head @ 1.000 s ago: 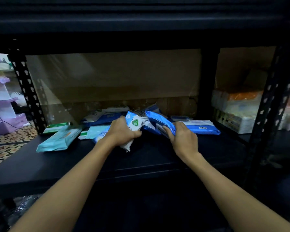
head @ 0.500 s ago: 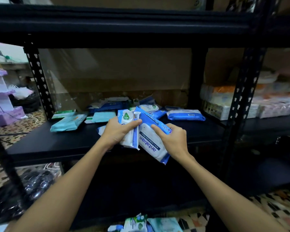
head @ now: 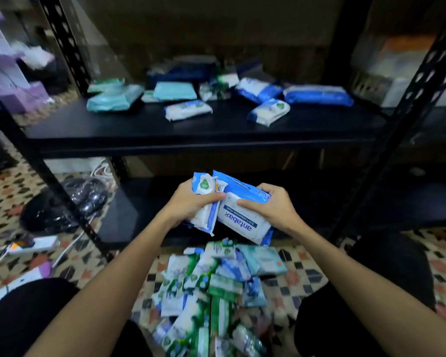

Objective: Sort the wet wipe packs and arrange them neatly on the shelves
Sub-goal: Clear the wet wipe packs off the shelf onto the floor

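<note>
While a person crouches before a black metal shelf rack (head: 204, 136), both hands are full of wet wipe packs. At far left, a white power strip (head: 34, 244) lies on the patterned tile floor (head: 0, 202) beside a crumpled black plastic bag (head: 62, 204). On the upper shelf, teal packs (head: 113, 97) sit at the left end, small white-and-blue packs (head: 188, 110) lie near the middle and a long blue pack (head: 318, 95) rests toward the right — all loosely scattered, none lined up. Below, in front of the lower shelf (head: 139, 210), the left hand (head: 191, 203) is curled around a small white pack with a green leaf logo (head: 206, 199). Just beside it, touching, the right hand (head: 271, 206) grips a larger blue-and-white pack printed "antabax" (head: 242, 217), thumb across its face. Under the hands, between the person's dark-clothed knees (head: 23, 305), a heap of green, white and blue packs (head: 216, 292) covers the floor — blurred toward the bottom edge.
</note>
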